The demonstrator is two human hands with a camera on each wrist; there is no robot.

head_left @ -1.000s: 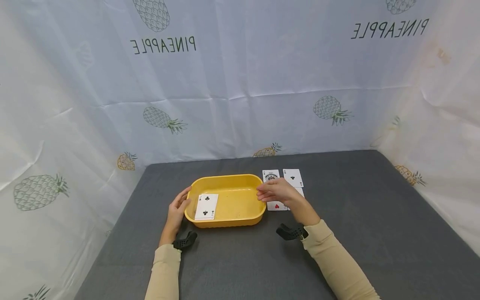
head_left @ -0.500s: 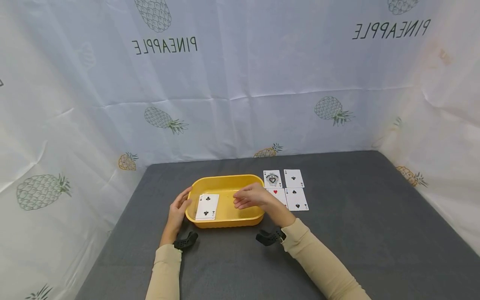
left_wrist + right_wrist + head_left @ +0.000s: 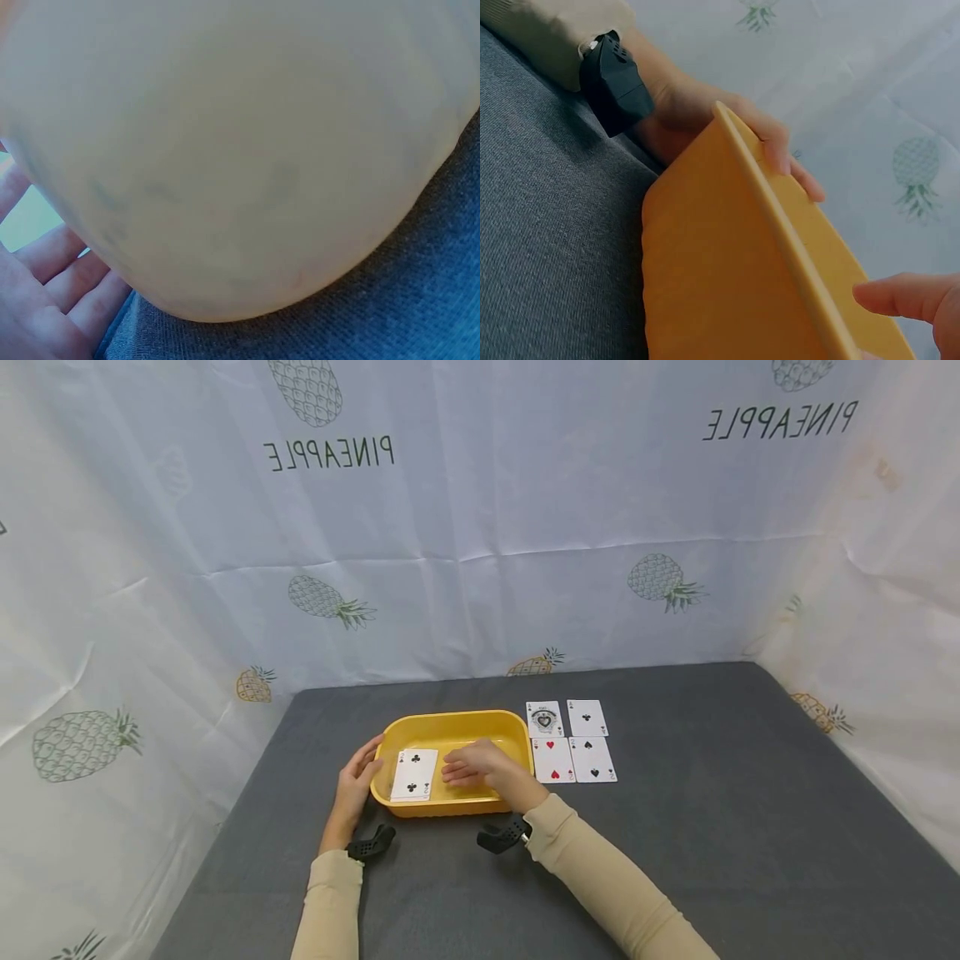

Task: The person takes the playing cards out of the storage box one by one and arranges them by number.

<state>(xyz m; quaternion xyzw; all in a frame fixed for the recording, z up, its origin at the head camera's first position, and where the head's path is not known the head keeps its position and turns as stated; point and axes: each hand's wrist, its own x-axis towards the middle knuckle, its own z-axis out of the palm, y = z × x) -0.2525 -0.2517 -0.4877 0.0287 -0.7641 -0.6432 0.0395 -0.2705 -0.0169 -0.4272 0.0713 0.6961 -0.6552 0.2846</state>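
Note:
In the head view, my left hand [image 3: 358,781] grips the left end of a yellow plastic tray [image 3: 450,718], fingers along its outside and thumb at the rim. A small stack of playing cards [image 3: 413,775] lies inside at the left, the two of clubs on top. Over the tray's middle hovers my right hand [image 3: 478,765], holding nothing, its loosely bent fingertips just right of the stack. The right wrist view shows the left hand [image 3: 712,120] at the tray's far rim and my right thumb [image 3: 900,295] near the tray. The left wrist view is mostly blurred tray wall [image 3: 240,165].
Right of the tray, face-up playing cards lie in two rows: an ornate ace [image 3: 544,719], an ace of clubs [image 3: 587,717], a two of hearts [image 3: 553,760] and a two of spades [image 3: 592,759]. A pineapple-print curtain [image 3: 480,527] encloses the grey table [image 3: 712,793].
My right hand has moved left from the tray's right rim to its middle, uncovering the cards on the right. My left hand and the tray have stayed in place.

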